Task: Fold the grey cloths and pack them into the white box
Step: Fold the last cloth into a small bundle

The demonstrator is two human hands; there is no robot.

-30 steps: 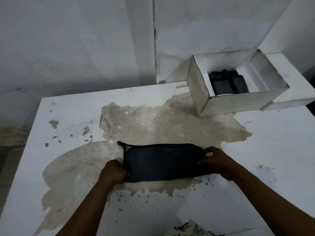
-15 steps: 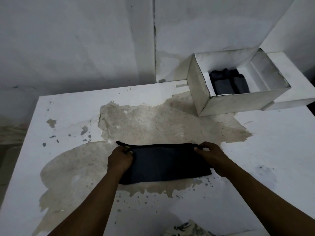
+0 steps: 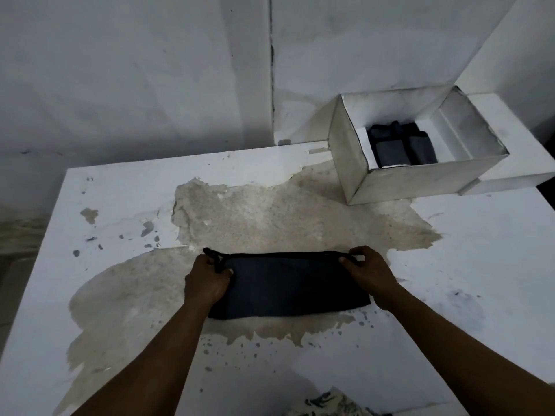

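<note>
Left hand (image 3: 207,280) grips the far left corner of the grey cloth (image 3: 294,283). Right hand (image 3: 369,273) pinches its far right corner. The cloth lies flat as a folded strip on the bench (image 3: 480,265). Beyond the cloth, to its right, stands the open white box (image 3: 420,181), with folded cloths (image 3: 399,148) inside. Patterned fabric (image 3: 327,405) lies nearer than the cloth.

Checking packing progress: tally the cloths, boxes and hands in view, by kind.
Loose cloth: 1
Cloth bundle in the box: 1 (pieces within cannot be told)
Box: 1
Hands: 2, left hand and right hand, both gripping the loose cloth
Total: 5
</note>
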